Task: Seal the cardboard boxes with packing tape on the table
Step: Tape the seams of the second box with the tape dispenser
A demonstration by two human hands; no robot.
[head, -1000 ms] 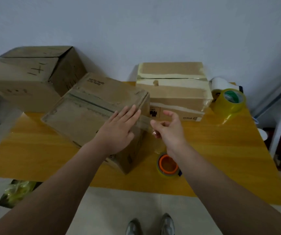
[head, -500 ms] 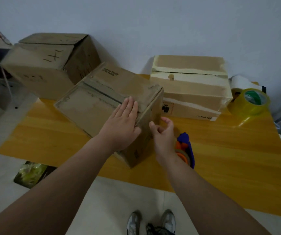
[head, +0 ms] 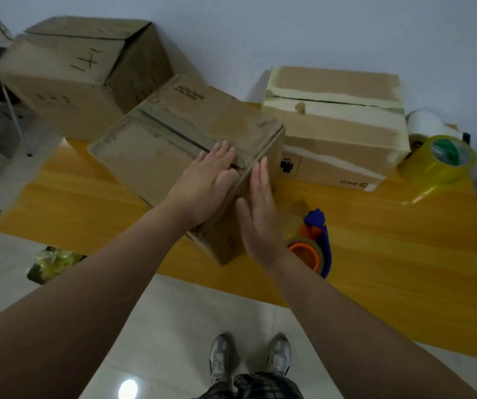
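A brown cardboard box (head: 156, 139) sits at an angle on the yellow wooden table (head: 389, 254), its top seam covered with clear tape. My left hand (head: 202, 182) lies flat on the box top near its right edge, fingers straight. My right hand (head: 257, 208) presses flat against the box's right side, fingers straight and pointing up. A tape dispenser (head: 315, 246) with a blue handle and orange core lies on the table just right of my right hand. A second box (head: 338, 125) with pale tape across its top stands behind.
A large yellow tape roll (head: 441, 159) and a white roll (head: 424, 122) sit at the table's back right. A bigger cardboard box (head: 82, 70) stands beyond the table's left end. My shoes (head: 248, 361) show on the tiled floor, and a yellow-green bag (head: 50, 263) lies under the table edge.
My right hand let go of the tape strip it pinched, opened and moved flat onto the box's side. The dispenser now lies on the table. My left hand stays pressed on the top.
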